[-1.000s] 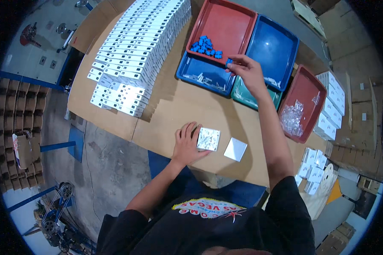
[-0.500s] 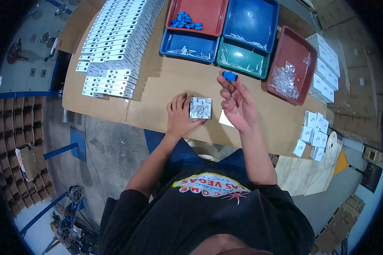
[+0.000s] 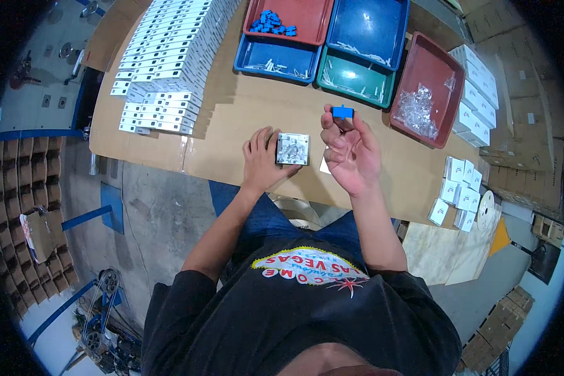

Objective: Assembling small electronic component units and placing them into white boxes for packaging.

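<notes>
One pale square box in the left hand, one blue piece in the right, over the bench.
Left hand closes on one square box, near the bench's near edge, fingers left, thumb along near side; right hand pinches one blue piece in a narrow fingertip grip, raised right of the box. One white panel part-hidden by right hand. Five trays: two red trays, two blue trays, one green tray. Heaped blue pieces, near-left corner of left red tray, too bunched to count. Stacked white boxes at bench's left end, uncounted.
</notes>
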Demonstrator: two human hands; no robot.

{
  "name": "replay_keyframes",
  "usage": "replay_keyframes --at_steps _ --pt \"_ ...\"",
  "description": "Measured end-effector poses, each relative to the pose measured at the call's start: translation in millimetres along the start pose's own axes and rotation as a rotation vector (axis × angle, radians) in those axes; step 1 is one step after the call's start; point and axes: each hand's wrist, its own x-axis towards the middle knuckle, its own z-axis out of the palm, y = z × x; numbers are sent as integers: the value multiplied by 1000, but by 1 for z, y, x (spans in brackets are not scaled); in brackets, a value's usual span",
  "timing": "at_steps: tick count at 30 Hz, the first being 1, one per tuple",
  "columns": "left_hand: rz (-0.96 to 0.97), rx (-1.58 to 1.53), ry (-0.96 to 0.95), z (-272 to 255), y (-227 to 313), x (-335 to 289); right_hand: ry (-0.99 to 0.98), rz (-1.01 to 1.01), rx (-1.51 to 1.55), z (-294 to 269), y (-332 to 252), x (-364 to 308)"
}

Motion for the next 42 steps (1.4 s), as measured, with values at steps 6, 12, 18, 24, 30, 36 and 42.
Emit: replay_keyframes --at_steps 6,12,18,24,30,36,42 --pt "0 -15 8 1 -2 -2 -27 24 5 -8 3 4" --pt "20 -42 45 2 -6 -1 258 -101 -543 -52 10 13" --pt "21 -64 74 7 -10 1 307 -318 -1684 -116 26 17" --pt "20 -56 70 7 -14 -3 97 -386 -2225 -126 40 29" --pt "7 -36 51 7 -14 -3 73 -340 -2273 -135 43 40" --pt "16 -24 49 7 -15 -2 39 -331 -2292 -136 41 46" --pt "13 -29 44 9 -16 -2 54 -299 -2267 -139 42 49"
